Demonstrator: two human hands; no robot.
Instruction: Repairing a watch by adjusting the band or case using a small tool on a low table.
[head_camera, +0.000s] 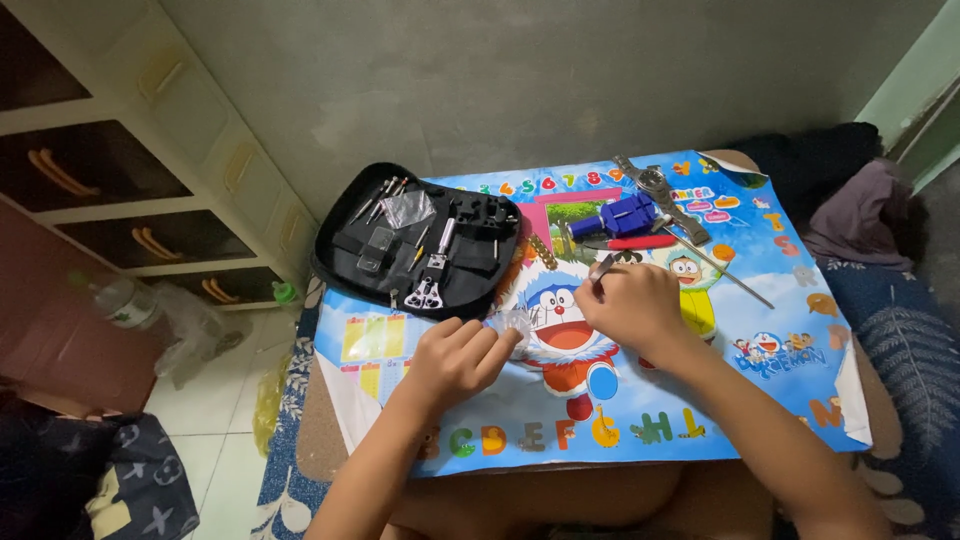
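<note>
Small clear plastic bag (512, 322): down on the colourful cartoon poster mat (780, 300), near its middle, pinched at the left hand's fingertips.
Left hand (455, 358): knuckles up, fingers curled in together, nipping the edge of that clear bag.
Right hand (632, 305): just beside the left, fingers closed round a slim silver metal piece (602, 267) that pokes out above the knuckles; what it is exactly, too small to tell.
Worktop (322, 440): brown and rounded, the mat spread over most of it.
Black zip-open tool case (415, 240): lying open at the mat's far left corner, thin metal tools and pliers strapped inside.
Blue plastic tool (627, 214): far side of the mat, beyond the right hand, a red-handled tool (630, 242) right by it.
Silver metal wristwatch (660, 195): stretched out flat just past the blue tool.
</note>
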